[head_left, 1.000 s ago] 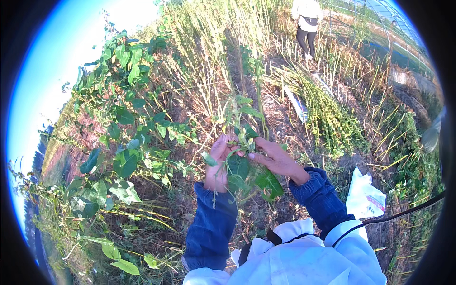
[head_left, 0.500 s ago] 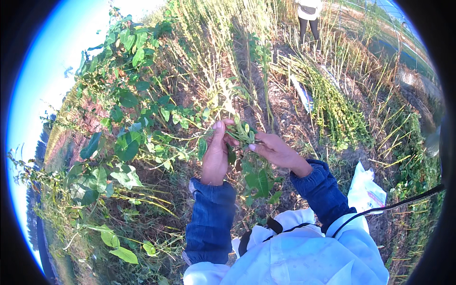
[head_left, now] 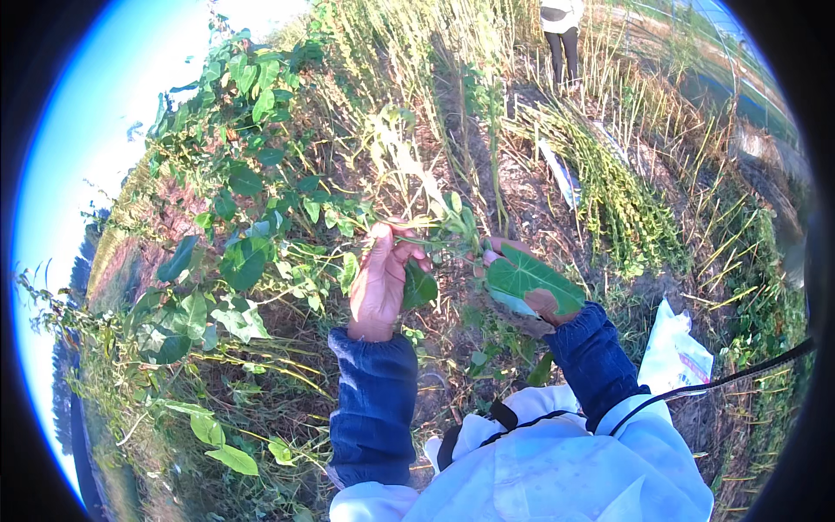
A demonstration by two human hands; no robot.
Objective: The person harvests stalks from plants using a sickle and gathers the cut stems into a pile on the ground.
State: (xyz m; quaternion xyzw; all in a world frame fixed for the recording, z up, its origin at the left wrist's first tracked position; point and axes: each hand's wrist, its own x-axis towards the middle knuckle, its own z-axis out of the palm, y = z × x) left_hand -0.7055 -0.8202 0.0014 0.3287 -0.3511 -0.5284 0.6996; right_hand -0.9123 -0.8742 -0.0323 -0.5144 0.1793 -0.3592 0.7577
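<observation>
Green vine stem (head_left: 439, 237) held between both hands, out in front over dry weedy ground. Left hand (head_left: 380, 283) fingers pinched shut on the stem, thumb up. Right hand (head_left: 513, 278) mostly hidden under a big leaf (head_left: 531, 280); fingertips touch the stem, grip unclear. White bag (head_left: 674, 357) lies right. Another person (head_left: 561, 35) stands far off.

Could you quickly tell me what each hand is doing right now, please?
Left hand: closed, pinching a green stem.
Right hand: mostly hidden behind a large leaf; grip cannot be told.
</observation>
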